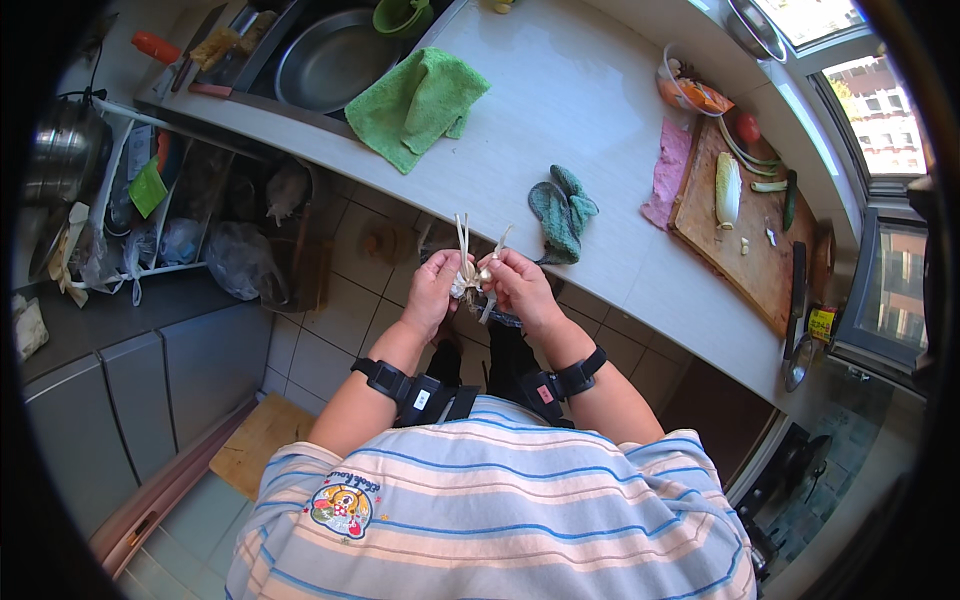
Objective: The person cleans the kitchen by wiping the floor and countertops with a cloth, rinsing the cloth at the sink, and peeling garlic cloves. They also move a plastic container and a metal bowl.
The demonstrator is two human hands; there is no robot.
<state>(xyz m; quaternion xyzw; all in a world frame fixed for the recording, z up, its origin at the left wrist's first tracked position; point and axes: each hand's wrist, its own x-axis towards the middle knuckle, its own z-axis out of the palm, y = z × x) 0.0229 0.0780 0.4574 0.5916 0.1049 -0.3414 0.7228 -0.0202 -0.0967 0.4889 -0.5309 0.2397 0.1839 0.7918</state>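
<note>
Just off the counter's front edge, my left hand (433,291) grips a garlic bulb (459,285) with its dry stalks pointing up. My right hand (523,289) pinches the papery garlic beside it, at a pale clove or small bulb (486,274) with loose skin and a stalk. Stringy roots hang beneath, between the two hands. The fingers hide part of the garlic. Below the hands is a dark plastic bag or lined bin (506,319), mostly hidden. A dark green cloth (562,214) lies on the counter to the right of my right hand.
A light green towel (420,105) lies by the sink, which holds a metal pan (334,60). At right, a cutting board (694,214) carries napa cabbage (727,191), a cucumber (789,201) and a tomato (747,127). A cleaver (796,292) lies along its edge. Bags hang from the left rack.
</note>
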